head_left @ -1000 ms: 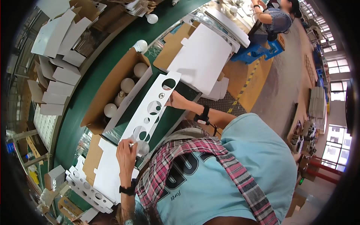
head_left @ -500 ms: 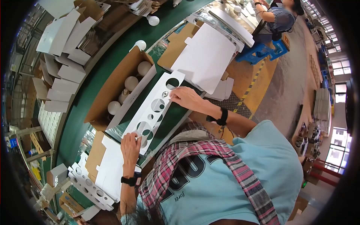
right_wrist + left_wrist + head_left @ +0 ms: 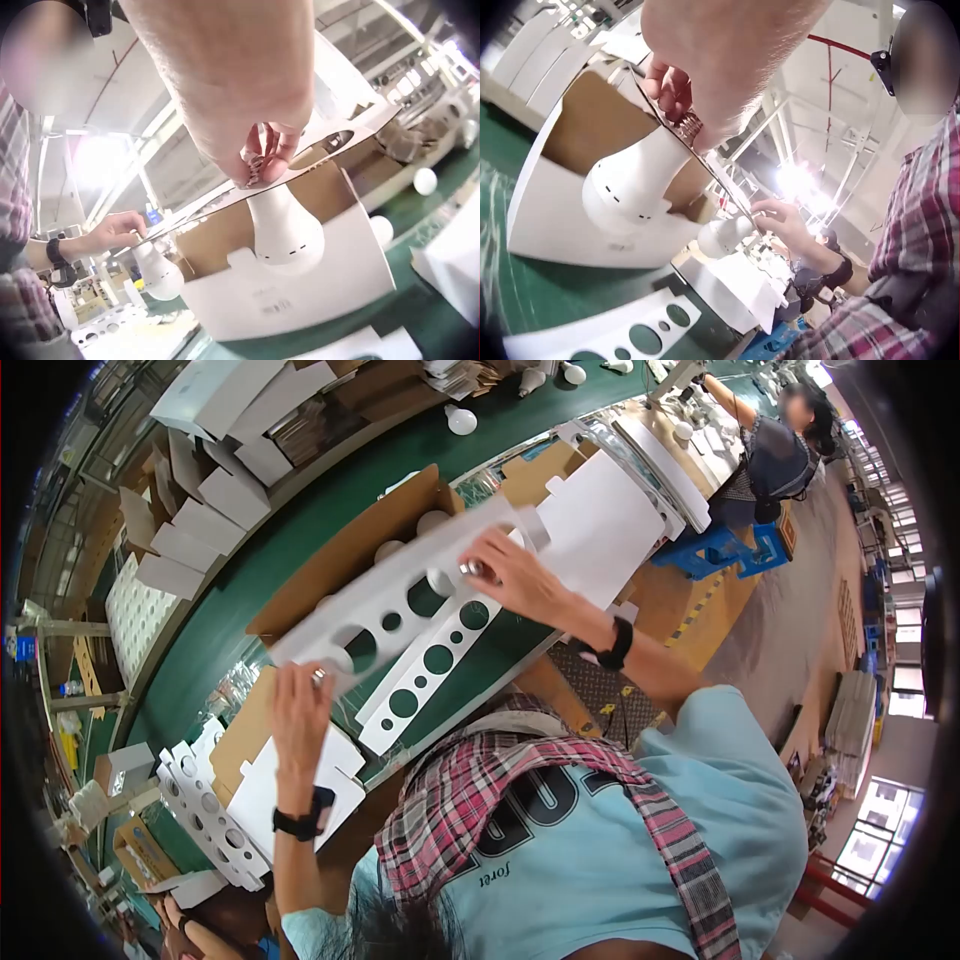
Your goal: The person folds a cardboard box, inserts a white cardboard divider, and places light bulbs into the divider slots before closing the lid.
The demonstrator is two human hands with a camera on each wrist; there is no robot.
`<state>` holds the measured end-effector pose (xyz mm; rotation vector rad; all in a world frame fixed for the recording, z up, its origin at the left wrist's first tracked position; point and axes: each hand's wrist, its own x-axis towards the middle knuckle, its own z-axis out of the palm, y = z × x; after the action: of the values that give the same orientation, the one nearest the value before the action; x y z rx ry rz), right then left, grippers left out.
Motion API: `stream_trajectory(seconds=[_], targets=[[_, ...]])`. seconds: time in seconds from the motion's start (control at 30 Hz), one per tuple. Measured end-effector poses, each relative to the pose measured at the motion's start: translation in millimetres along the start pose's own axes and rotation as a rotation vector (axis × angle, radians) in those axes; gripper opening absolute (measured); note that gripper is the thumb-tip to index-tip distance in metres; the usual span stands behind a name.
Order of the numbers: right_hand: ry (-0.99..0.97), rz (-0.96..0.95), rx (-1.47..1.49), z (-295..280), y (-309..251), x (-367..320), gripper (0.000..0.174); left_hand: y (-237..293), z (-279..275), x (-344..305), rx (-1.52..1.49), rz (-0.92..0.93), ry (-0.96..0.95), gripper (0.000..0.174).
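Observation:
A white cardboard insert with round holes [image 3: 391, 598] is held up at a slant over the long box [image 3: 345, 572]. My left hand [image 3: 297, 712] grips the metal screw base of a light bulb [image 3: 626, 180] that hangs through a hole near the insert's left end. With my right hand [image 3: 512, 582] I pinch the screw base of a second bulb [image 3: 289, 229] near the other end. Both white bulb heads point down below the insert. Inside the box, more bulbs [image 3: 431, 524] are partly hidden by the insert. A second holed insert [image 3: 438, 659] lies flat on the green bench.
White flat cartons lie on both sides, one on the right [image 3: 598, 525] and one on the left [image 3: 290, 780]. More holed inserts [image 3: 212, 800] are stacked at lower left. Folded boxes [image 3: 230, 490] stand behind the bench. Another person [image 3: 785, 460] works at far right.
The insert has risen off the bench and moved left over the box, with bulbs hanging from it. A second insert beneath is now uncovered. Both hands moved with it.

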<state>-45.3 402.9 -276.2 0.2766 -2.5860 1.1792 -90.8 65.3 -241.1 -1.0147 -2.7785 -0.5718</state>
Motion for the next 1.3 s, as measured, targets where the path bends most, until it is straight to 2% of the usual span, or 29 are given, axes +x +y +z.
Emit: stream_trajectory(seconds=[0.03,0.07,0.17,0.27,0.47,0.57,0.67,0.77,0.97,1.17,1.3], targets=[[0.030,-0.048,-0.053,-1.8,-3.5,18.2,0.019,-2.8,-8.8,11.0,0.051,0.026,0.067,0.015],[0.011,-0.044,-0.043,-1.4,-4.9,34.5,0.019,-8.4,-10.6,20.3,0.059,0.029,0.082,0.014],[0.021,-0.215,-0.206,11.5,11.2,73.9,0.018,-27.3,-7.4,43.6,0.081,0.060,0.104,0.013],[-0.087,-0.199,-0.291,29.9,30.9,89.9,0.018,-50.6,15.0,50.0,0.118,0.087,0.060,0.013],[-0.080,-0.064,-0.065,37.7,33.8,98.4,0.018,-62.5,20.1,47.3,0.097,0.023,0.018,0.014],[-0.103,-0.040,-0.049,37.4,31.7,97.1,0.019,-63.9,14.6,45.6,0.084,0.038,0.043,0.014],[-0.069,-0.110,-0.116,43.6,37.9,100.5,0.017,-66.4,19.4,48.2,0.060,0.055,0.033,0.013],[-0.178,-0.137,-0.239,49.7,44.4,102.8,0.017,-78.0,41.4,47.3,0.084,0.095,-0.037,0.015],[-0.340,-0.149,-0.442,67.1,35.0,111.6,0.018,-84.3,44.8,44.9,0.101,0.019,-0.063,0.018],[-0.255,-0.231,-0.307,60.5,43.7,120.6,0.008,-88.0,55.2,45.9,0.074,0.011,-0.106,0.019],[-0.384,-0.193,-0.488,66.4,26.9,120.0,0.009,-85.1,54.1,45.0,0.078,-0.032,-0.076,0.019]])
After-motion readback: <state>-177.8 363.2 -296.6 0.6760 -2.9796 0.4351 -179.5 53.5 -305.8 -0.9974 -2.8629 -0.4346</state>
